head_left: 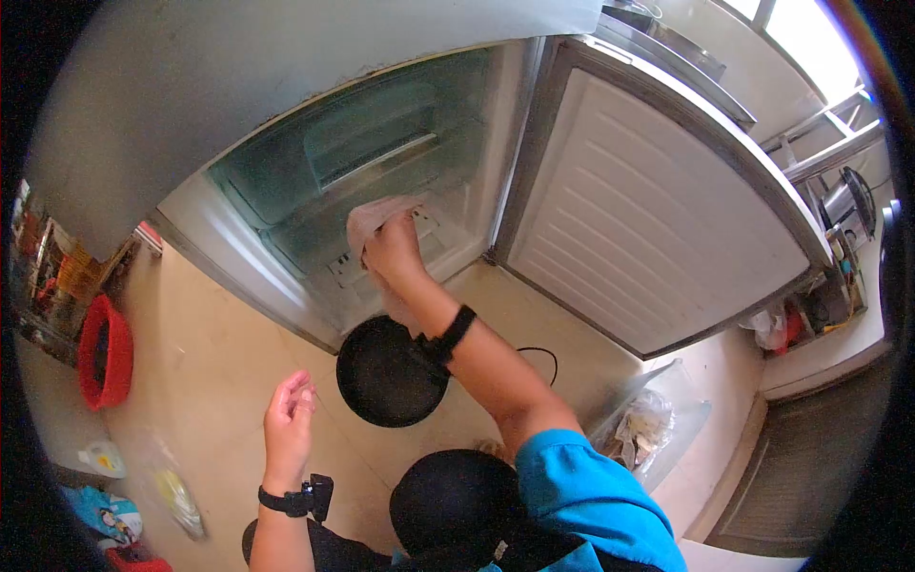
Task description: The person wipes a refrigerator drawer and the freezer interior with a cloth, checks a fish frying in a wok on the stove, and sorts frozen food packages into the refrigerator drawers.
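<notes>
My right hand is closed around a pale, thin cloth, reaching into the open lower compartment of a refrigerator. Part of the cloth hangs below the wrist. Under my right forearm a round black basin sits on the floor, just in front of the compartment. My left hand hangs in the air left of the basin, holding nothing, its fingers loosely bent and the thumb apart. Each wrist wears a black band.
The white refrigerator door stands swung out to the right. A red basin leans at the left by a shelf. Plastic bags lie on the right floor, and a bagged item on the left. A kettle stands far right.
</notes>
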Available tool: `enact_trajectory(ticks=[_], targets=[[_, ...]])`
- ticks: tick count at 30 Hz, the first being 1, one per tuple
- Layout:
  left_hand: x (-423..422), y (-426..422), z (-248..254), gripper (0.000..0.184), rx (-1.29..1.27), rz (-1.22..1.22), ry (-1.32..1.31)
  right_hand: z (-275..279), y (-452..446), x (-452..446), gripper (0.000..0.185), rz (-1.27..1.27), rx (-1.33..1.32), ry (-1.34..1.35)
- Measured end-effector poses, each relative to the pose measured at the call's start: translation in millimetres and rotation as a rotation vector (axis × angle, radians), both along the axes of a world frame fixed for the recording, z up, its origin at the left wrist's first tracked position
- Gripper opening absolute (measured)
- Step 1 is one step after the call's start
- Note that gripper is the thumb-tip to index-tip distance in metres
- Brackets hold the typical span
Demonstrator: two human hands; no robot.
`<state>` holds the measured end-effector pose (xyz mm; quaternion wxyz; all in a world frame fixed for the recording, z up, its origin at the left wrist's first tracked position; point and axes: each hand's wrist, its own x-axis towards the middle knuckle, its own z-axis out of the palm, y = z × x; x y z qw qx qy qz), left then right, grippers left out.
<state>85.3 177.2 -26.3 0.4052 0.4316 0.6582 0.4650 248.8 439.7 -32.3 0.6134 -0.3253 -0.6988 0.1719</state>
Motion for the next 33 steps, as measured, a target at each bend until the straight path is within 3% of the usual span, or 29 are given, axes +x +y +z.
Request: enact_trajectory(ticks=[2, 6, 8, 9, 11, 12, 14, 18, 20, 24, 26, 33], targets=[[-3, 2, -3, 0.034, -0.004, 0.016, -0.003, -4, 15, -7, 0.014, 0.352, -0.659, 0.183], [-4, 3, -24, 0.033, -0.100, 0.039, -0.054, -15, 22, 15, 0.014, 0.458, -0.570, -0.017], [-5, 10, -26, 0.032, -0.100, 0.062, -0.073, -6, 17, 6, 0.017, 0.136, -0.264, -0.253], [-4, 10, -29, 0.033, -0.094, 0.060, -0.094, -1, 13, 2, 0.017, 0.144, -0.253, -0.252], [-3, 10, -25, 0.034, -0.100, 0.062, -0.111, 8, 2, 4, 0.019, 0.228, -0.623, -0.115], [-3, 10, -20, 0.033, -0.078, 0.041, -0.097, 3, -2, 0, 0.019, 0.233, -0.629, -0.118], [-5, 8, -16, 0.033, -0.048, 0.037, -0.093, -5, -8, -9, 0.017, 0.323, -0.541, 0.262], [-11, 2, -15, 0.032, -0.061, 0.055, -0.073, -4, -26, -20, 0.018, 0.284, -0.634, 0.389], [-14, -1, -14, 0.032, -0.073, 0.059, -0.057, 3, -21, -27, 0.018, 0.307, -0.727, 0.602], [-25, 3, -20, 0.032, -0.056, 0.024, -0.059, 3, -3, -34, 0.019, 0.388, -0.752, 0.439], [-22, -1, -30, 0.032, -0.084, 0.026, -0.067, -8, -1, -33, 0.017, 0.518, -0.703, 0.525], [-20, 3, -16, 0.031, -0.055, 0.008, -0.111, -5, -5, -35, 0.021, 0.421, -0.834, 0.755]])
